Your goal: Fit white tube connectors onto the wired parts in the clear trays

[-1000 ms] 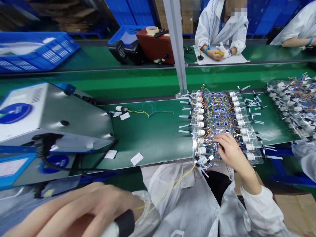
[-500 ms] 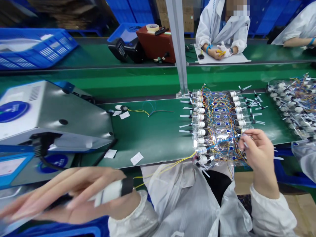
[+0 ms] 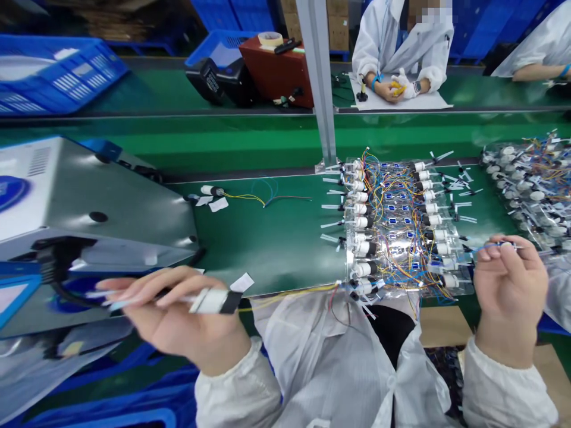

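Note:
My left hand (image 3: 191, 324) is closed around a white cylindrical part with a black end (image 3: 209, 301); yellow wires (image 3: 285, 294) trail from it toward the rows on the bench. Pale strips (image 3: 104, 295) stick out beyond its fingertips. On the right, my right hand (image 3: 511, 291) pinches a thin bluish strand (image 3: 484, 246) that looks like a wire, just beyond the rows' right edge. Two rows of similar white cylinders (image 3: 362, 222) lie on clear plastic, with blue, yellow and red wires tangled between them. A single wired cylinder (image 3: 212, 191) lies farther left.
A metal-cased machine (image 3: 120, 208) stands at left. White paper pieces (image 3: 242, 282) lie on the green bench (image 3: 259, 238). A grey post (image 3: 319, 83) rises behind the rows. More wired cylinders (image 3: 530, 172) are heaped at right. A co-worker (image 3: 401, 59) sits opposite.
My left hand has swung right and drawn back from the left edge, still with the white cylinder. My right hand has moved right, off the rows, pulling the bluish strand along.

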Motion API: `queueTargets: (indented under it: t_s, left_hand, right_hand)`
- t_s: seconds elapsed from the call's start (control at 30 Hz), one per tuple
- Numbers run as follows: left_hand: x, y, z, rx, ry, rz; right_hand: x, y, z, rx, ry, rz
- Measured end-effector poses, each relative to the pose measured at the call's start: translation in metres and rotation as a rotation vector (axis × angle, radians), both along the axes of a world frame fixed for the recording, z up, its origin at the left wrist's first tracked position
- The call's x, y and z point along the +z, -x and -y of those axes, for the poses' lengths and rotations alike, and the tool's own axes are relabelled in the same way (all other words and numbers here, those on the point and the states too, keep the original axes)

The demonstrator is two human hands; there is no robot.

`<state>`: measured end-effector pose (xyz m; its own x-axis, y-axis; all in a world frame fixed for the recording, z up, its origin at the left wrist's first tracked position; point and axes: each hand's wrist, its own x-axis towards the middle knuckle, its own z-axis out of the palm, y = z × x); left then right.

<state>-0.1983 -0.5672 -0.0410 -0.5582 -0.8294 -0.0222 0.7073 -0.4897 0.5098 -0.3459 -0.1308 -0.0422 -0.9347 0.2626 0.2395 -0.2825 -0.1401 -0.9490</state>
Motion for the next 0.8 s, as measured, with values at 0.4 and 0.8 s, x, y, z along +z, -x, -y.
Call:
queueTargets:
  t_s: [0.4, 0.8]
  left_hand:
    - [-0.003, 0.009, 0.010, 0.006, -0.194, -0.380]
    - [-0.041, 0.019, 0.036, 0.024, 0.022, 0.033]
  right_hand:
    - [0.007, 0.009, 0.002, -0.081, 0.138, -0.071]
    - [-0.012, 0.018, 0.014, 0.056, -0.078, -0.031]
